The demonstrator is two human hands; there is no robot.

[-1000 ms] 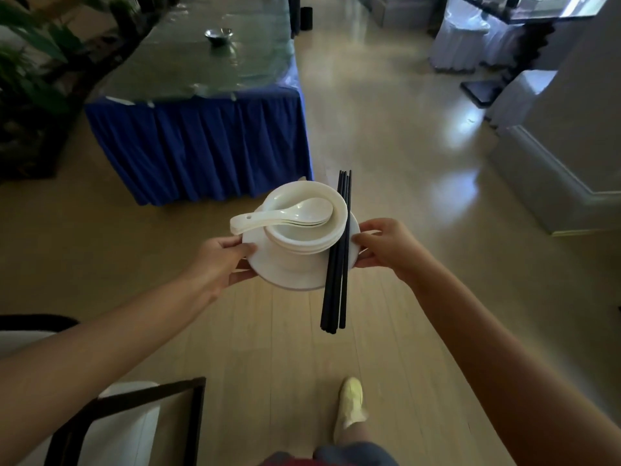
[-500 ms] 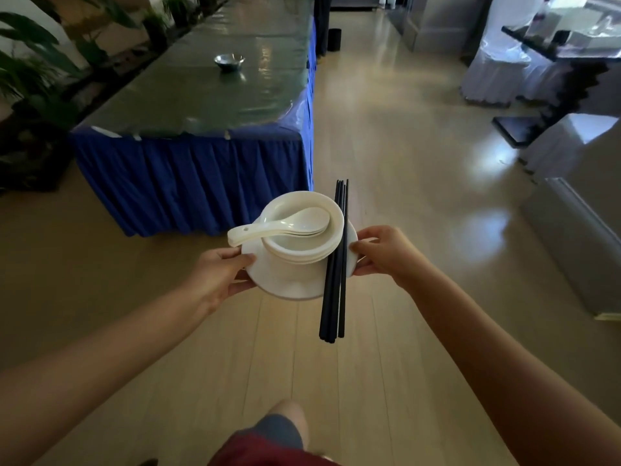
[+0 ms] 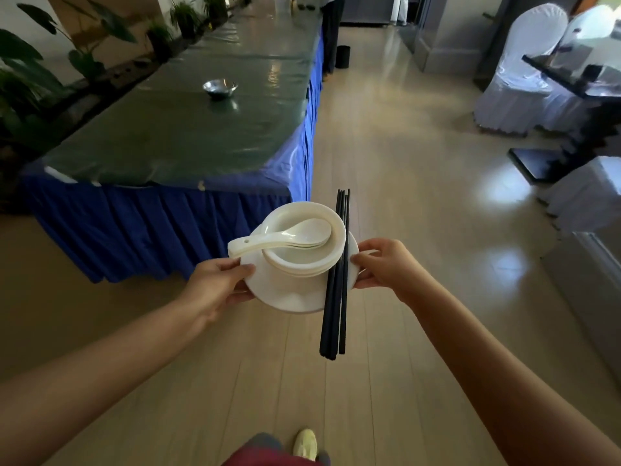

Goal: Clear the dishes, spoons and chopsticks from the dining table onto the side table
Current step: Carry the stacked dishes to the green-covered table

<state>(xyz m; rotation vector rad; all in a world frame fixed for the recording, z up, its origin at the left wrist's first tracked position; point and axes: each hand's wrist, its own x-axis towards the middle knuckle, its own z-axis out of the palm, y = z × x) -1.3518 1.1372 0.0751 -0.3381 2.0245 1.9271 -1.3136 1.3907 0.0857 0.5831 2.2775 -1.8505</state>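
Note:
I carry a stack of white dishes over the floor: a plate (image 3: 289, 294) with stacked bowls (image 3: 304, 260) on it and white spoons (image 3: 285, 237) lying across the top bowl. Black chopsticks (image 3: 336, 280) lie across the plate's right side, sticking out front and back. My left hand (image 3: 216, 285) grips the plate's left rim. My right hand (image 3: 386, 264) grips its right rim beside the chopsticks. The long side table (image 3: 188, 129), with a green top and a blue skirt, stands just ahead to the left.
A metal bowl (image 3: 220, 87) sits on the long table. Potted plants (image 3: 40, 82) line its left side. White-covered chairs (image 3: 524, 68) and a dark table (image 3: 571, 79) stand at right, with a grey pillar base (image 3: 591, 264) nearer. A small dark bin (image 3: 342, 56) stands on the wooden floor.
I have walked forward with the stack held in both hands. The blue-skirted table has come nearer and more of its top shows. The chair at lower left has left the view.

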